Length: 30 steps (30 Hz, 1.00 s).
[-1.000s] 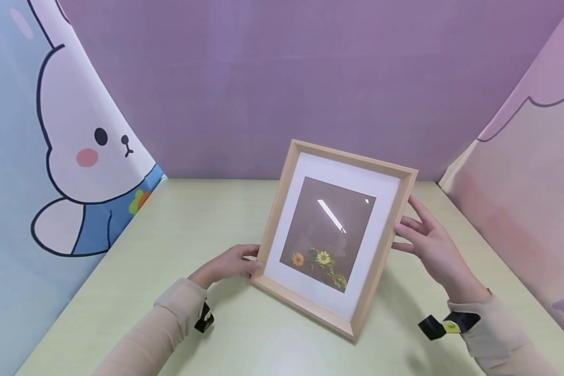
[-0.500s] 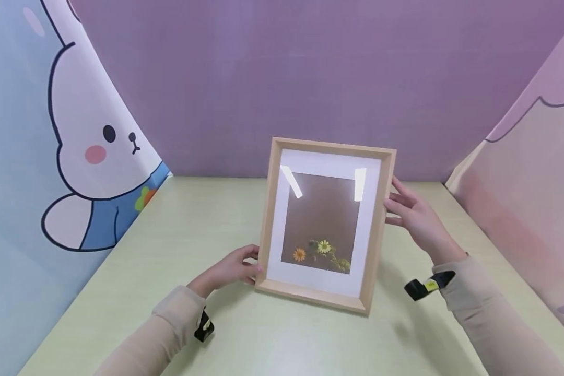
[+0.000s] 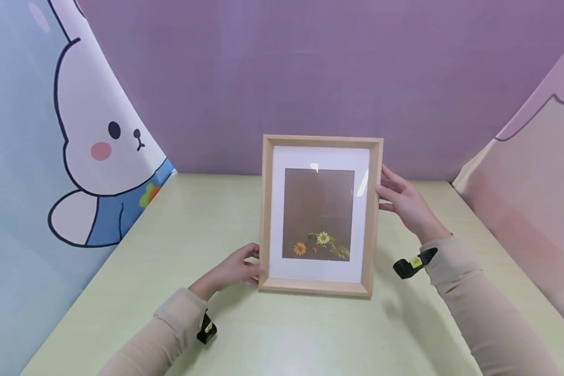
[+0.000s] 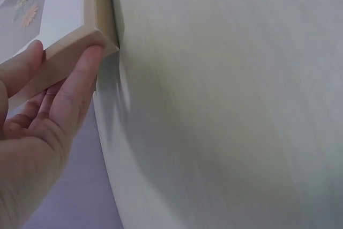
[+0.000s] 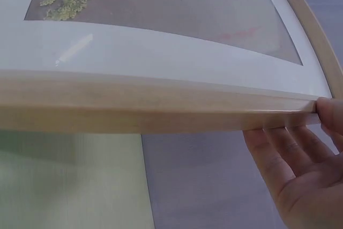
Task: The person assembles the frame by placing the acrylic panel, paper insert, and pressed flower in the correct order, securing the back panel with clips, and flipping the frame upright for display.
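A light wooden picture frame point(image 3: 367, 230) stands nearly upright in the middle of the head view. Behind its glass a white mat surrounds a brown picture with an orange and a yellow flower. My left hand point(image 3: 235, 267) grips its left edge near the bottom corner. In the left wrist view the thumb lies on the front rim and the fingers point(image 4: 72, 92) reach along the side and behind. Higher up, my right hand point(image 3: 406, 204) pinches the right edge. The right wrist view has its thumb at the front rim, with fingers point(image 5: 273, 159) against the outer side.
A pale green table point(image 3: 207, 219) lies under the frame. Behind it rises a purple back wall point(image 3: 263, 68). A panel with a cartoon rabbit point(image 3: 94, 146) closes the left side, and a pink panel point(image 3: 531, 198) the right.
The picture frame has turned from a clear tilt to almost level, its lower right corner rising. My right hand has moved up and left with it; my left hand stays at the lower left.
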### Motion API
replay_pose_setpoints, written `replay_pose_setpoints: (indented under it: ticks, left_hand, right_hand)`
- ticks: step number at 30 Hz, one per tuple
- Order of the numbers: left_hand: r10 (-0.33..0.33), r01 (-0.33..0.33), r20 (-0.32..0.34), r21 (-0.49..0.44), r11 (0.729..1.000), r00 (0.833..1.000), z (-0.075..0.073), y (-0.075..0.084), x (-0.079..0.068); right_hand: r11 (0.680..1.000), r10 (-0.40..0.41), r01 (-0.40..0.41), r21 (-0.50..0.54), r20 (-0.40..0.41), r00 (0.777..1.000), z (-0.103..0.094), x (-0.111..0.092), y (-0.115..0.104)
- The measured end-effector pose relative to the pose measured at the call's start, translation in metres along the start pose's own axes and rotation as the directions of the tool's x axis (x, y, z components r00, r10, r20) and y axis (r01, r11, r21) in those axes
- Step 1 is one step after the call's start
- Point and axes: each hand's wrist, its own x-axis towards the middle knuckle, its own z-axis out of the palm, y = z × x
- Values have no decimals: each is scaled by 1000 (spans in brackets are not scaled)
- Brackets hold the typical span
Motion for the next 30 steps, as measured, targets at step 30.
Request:
replay_pose_setpoints:
  ticks: [30]
  left_hand:
    - [-23, 34, -101, 101, 994, 995, -18, -2, -6]
  right_hand:
    - [999, -52, 53, -9, 127, 991, 15, -7, 0]
